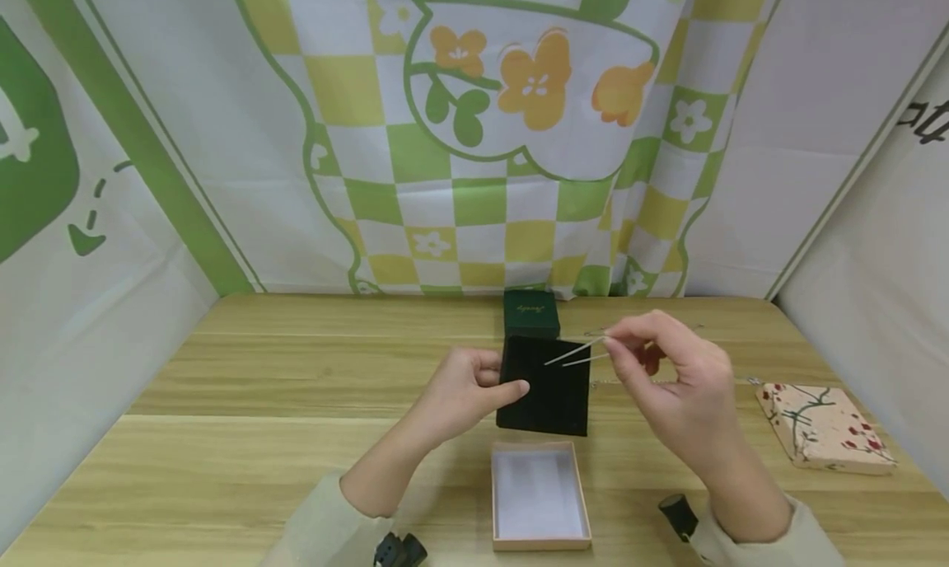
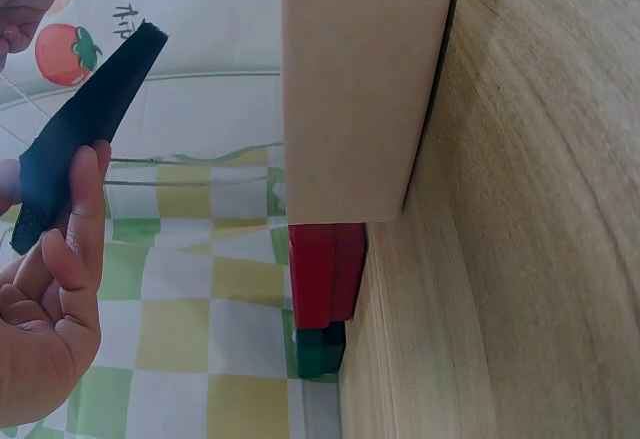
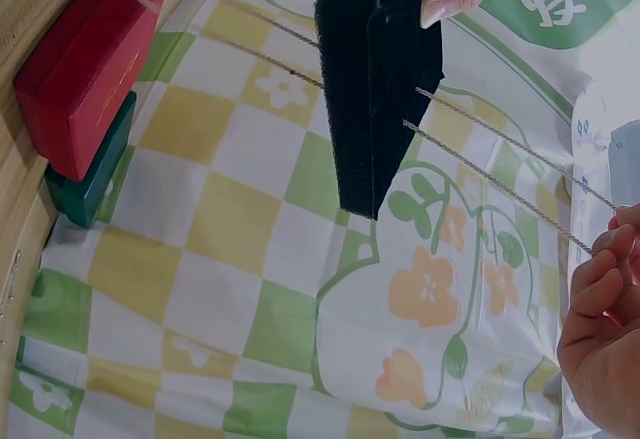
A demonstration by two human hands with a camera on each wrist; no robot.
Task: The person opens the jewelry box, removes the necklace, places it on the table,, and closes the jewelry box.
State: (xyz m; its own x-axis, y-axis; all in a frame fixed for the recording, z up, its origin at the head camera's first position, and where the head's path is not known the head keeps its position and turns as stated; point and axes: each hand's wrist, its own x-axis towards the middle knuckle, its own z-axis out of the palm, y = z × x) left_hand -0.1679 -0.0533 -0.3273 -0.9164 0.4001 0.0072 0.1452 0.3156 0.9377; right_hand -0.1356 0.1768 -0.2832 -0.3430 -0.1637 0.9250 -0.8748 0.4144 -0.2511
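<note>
My left hand (image 1: pixel 461 395) holds a thin black foam pad (image 1: pixel 549 406) by its left edge, thumb on the face toward me and fingers behind. With thumb and fingertips, my right hand (image 1: pixel 678 377) pinches a fine silver chain (image 1: pixel 575 350) just right of the pad. Two strands of the chain (image 3: pixel 500 187) run taut from the pad's face to those fingers in the right wrist view. Behind the pad, two more strands trail away toward a red box (image 3: pixel 90 69). The pad hides that red box in the head view.
Below the pad lies an open shallow box (image 1: pixel 495 501) with a white inside. A dark green box (image 1: pixel 530 311) with gold lettering stands at the back. On the right sits a floral-patterned lid (image 1: pixel 826 427). Another thin chain (image 1: pixel 608 381) lies on the wooden table (image 1: pixel 259 443).
</note>
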